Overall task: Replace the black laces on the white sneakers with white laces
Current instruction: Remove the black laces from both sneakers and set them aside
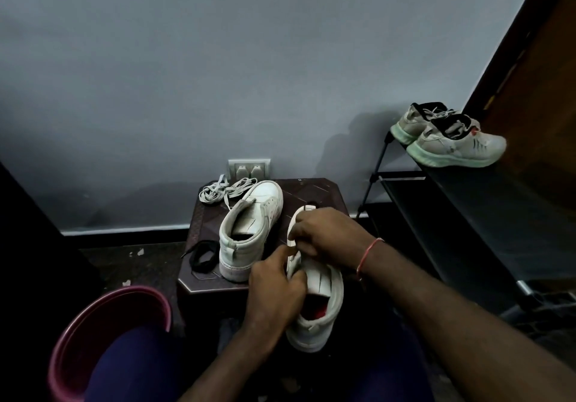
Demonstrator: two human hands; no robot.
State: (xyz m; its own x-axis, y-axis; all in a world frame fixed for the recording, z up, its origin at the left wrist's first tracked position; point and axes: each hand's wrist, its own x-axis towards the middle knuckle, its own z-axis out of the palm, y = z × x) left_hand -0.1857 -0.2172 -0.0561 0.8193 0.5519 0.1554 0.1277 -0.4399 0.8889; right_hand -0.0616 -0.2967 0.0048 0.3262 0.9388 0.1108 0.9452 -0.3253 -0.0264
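The near sneaker (321, 317) sticks out over the near right edge of the counter (311, 189), with its heel toward the person. The left hand (276, 289) is curled round its left flap. The right hand (327, 234) is curled too and pinches the same flap a bit farther up. I cannot tell if a lace is in its fingers.

The other sneaker (249, 230) stands in the middle of the counter, toe to the wall. The white laces (218, 191) lie in a heap at the far left corner. A black lace (201, 256) lies at the left edge.

A pink bucket (93, 317) sits on the floor at the left. A shoe rack (467, 214) with two grey shoes (448, 139) stands at the right.
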